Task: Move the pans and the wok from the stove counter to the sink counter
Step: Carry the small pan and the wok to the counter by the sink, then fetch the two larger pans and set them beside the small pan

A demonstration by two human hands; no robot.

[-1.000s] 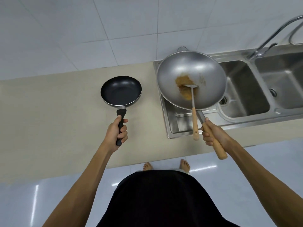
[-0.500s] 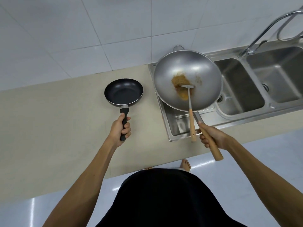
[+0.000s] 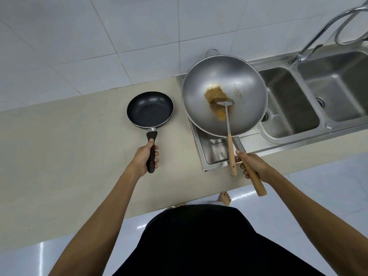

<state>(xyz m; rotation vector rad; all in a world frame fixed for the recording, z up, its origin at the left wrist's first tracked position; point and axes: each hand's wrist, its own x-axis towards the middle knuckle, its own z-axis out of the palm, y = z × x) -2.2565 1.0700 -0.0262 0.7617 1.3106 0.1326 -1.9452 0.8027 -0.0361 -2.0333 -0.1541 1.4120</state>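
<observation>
Head view, from left to right: the left hand (image 3: 143, 158) has its fingers (image 3: 155, 154) wrapped tight round the black handle of the small black pan (image 3: 149, 109), which sits low over or on the beige counter (image 3: 59, 140); contact cannot be told. It looks light and stiff, easy to carry by the handle alone. The right hand (image 3: 253, 165) clenches the wooden handle of the steel wok (image 3: 225, 100), poised over the sink's (image 3: 288, 108) draining board. It is probably heavy and nose-down, and the loose spatula (image 3: 229, 128) resting in it among brown residue could slide.
</observation>
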